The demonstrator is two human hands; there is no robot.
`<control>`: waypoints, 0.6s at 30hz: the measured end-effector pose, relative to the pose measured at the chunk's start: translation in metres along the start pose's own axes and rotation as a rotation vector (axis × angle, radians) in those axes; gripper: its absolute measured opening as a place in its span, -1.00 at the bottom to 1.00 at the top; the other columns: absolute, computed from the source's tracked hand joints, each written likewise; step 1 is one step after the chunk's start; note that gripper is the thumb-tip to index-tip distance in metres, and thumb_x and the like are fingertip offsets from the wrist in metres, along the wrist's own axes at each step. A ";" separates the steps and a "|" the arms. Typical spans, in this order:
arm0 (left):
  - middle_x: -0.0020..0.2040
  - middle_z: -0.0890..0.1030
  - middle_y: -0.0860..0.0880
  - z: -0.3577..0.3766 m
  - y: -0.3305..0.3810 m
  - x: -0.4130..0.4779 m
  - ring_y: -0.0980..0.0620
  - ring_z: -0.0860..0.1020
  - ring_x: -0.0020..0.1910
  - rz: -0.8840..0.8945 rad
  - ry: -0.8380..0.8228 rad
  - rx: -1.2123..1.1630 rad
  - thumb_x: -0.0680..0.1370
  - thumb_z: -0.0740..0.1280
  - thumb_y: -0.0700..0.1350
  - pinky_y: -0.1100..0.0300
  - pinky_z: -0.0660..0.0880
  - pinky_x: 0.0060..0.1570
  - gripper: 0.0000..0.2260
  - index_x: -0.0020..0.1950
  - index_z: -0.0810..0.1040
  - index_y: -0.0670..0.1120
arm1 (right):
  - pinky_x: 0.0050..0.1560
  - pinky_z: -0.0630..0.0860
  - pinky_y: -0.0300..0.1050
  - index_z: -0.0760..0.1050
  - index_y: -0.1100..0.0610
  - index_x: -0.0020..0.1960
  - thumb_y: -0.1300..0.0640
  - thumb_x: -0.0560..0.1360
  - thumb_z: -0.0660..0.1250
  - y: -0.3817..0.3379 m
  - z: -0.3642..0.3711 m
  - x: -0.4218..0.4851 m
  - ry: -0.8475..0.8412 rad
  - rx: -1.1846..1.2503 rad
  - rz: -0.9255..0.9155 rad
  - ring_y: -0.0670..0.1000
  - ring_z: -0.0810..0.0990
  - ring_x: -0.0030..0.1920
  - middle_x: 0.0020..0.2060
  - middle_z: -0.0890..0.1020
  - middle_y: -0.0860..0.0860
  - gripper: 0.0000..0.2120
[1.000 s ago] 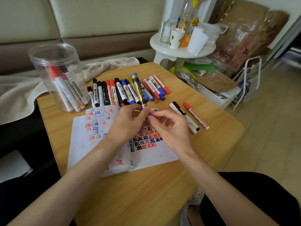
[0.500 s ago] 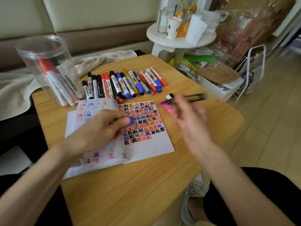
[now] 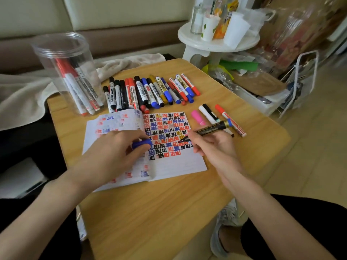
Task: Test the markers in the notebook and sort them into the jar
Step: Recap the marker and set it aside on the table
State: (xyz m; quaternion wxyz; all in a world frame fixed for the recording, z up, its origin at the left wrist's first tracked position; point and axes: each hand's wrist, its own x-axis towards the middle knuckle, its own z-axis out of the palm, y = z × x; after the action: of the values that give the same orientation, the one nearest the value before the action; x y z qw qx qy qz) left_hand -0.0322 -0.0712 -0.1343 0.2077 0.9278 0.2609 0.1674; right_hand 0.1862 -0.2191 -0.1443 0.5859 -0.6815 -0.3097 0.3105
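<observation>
One light wooden table [image 3: 169, 212] with rounded corners fills most of my head-camera view. On it, near the middle, lies the open white lined notebook [image 3: 178, 166], its right page crowded with red, blue, black and gold test marks. At ten o'clock from the notebook stands the tall clear plastic jar [image 3: 62, 59], upright and lidless, with several red-capped and black markers leaning inside it. At twelve o'clock, just beyond the notebook's far edge, a row of capped markers [image 3: 150, 92] in black, red, blue and gold lies side by side.

My left hand [image 3: 112, 152] rests on the left page, its fingers curled round a small blue cap [image 3: 141, 143]. My right hand [image 3: 214, 147], at three o'clock on the notebook, grips a black-and-gold marker [image 3: 212, 129] like a pen, its dark tip down at the right page; I cannot tell whether it touches.

At two o'clock from the notebook, apart from the row, lie a pink marker [image 3: 198, 117], a white marker [image 3: 207, 114] beside a black-capped one, and a red-capped white marker [image 3: 231, 121].
</observation>
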 end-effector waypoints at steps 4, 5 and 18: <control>-0.05 0.67 0.14 0.002 0.001 -0.001 0.10 0.57 -0.18 0.035 0.088 0.025 0.58 0.21 0.22 0.09 0.54 -0.21 -0.67 0.16 0.63 0.10 | -0.30 0.47 -0.34 0.64 0.21 -0.09 0.18 0.59 0.46 0.005 0.002 0.001 0.004 -0.023 -0.028 -0.08 0.56 -0.35 -0.38 0.63 -0.01 -0.88; -0.03 0.66 0.15 0.003 0.002 -0.001 0.09 0.58 -0.14 0.051 0.107 0.025 0.59 0.24 0.18 0.08 0.55 -0.18 -0.72 0.16 0.62 0.10 | -0.30 0.47 -0.34 0.63 0.20 -0.12 0.19 0.59 0.46 0.007 0.002 0.002 0.012 -0.040 -0.041 -0.09 0.56 -0.36 -0.40 0.62 -0.04 -0.87; -0.06 0.64 0.17 0.017 0.021 0.007 0.17 0.56 -0.23 0.095 0.057 -0.038 0.60 0.24 0.14 0.11 0.58 -0.20 -0.73 0.19 0.61 0.07 | -0.31 0.51 -0.25 0.68 0.15 -0.13 0.22 0.54 0.49 0.021 0.003 0.004 0.101 -0.138 -0.200 -0.08 0.59 -0.33 -0.38 0.68 -0.06 -0.92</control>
State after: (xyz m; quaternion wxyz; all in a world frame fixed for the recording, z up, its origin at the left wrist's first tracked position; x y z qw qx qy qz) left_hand -0.0106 -0.0884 -0.1377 0.2096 0.9299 0.2189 0.2082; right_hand 0.1878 -0.2169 -0.1660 0.5808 -0.7004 -0.3668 0.1937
